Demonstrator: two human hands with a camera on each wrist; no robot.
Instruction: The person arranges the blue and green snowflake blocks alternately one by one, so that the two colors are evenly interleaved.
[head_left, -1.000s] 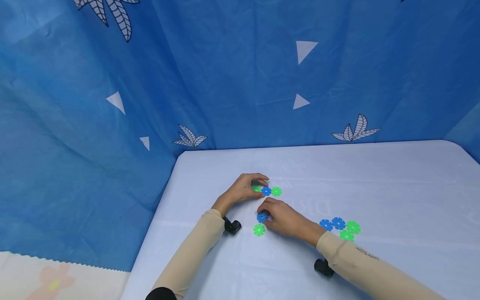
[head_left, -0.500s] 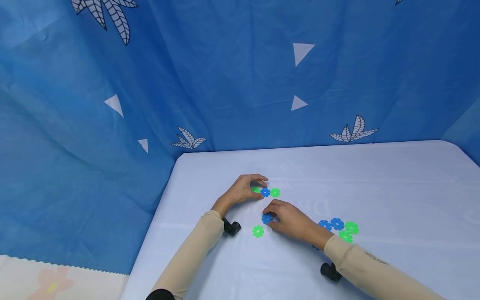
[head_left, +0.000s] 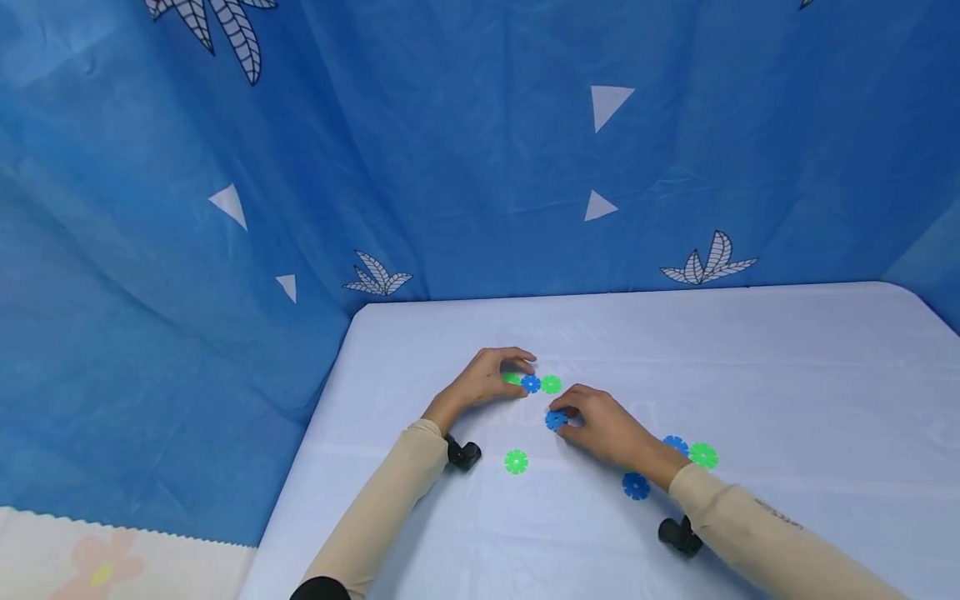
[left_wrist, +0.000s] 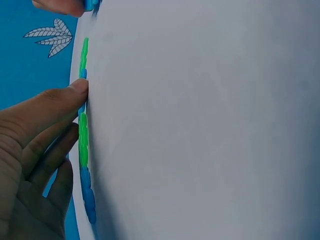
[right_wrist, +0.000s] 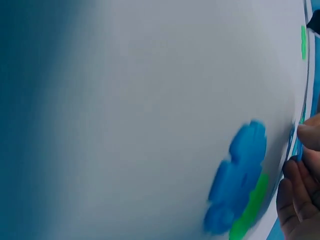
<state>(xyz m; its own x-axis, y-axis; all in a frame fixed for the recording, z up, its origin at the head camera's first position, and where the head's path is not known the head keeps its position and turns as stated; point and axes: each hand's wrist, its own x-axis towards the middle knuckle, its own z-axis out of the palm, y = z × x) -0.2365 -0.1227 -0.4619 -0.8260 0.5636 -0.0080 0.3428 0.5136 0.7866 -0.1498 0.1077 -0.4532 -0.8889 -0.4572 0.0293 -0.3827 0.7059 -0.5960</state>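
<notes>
Notched plastic snowflake discs lie on the white table. My left hand (head_left: 480, 377) holds a blue snowflake disc (head_left: 531, 384) between thumb and fingers. It sits in a row with one green disc (head_left: 551, 384) to its right and another green disc (head_left: 512, 379) partly hidden by the hand. In the left wrist view, the thumb (left_wrist: 77, 89) overlaps the blue disc, and a further blue disc (left_wrist: 87, 195) shows at the row's near end. Just right of and below that row, my right hand (head_left: 603, 425) pinches another blue snowflake disc (head_left: 557, 419).
A single green disc (head_left: 516, 462) lies nearer the front. Around the right forearm are a blue disc (head_left: 636, 486), another blue disc (head_left: 676, 445) and a green disc (head_left: 703, 456), with the arm covering part of this group. Blue patterned cloth (head_left: 480, 167) hangs behind the table.
My right hand has carried its blue disc away from the single green disc, rightward and then up toward the row. The left hand stays in place.
</notes>
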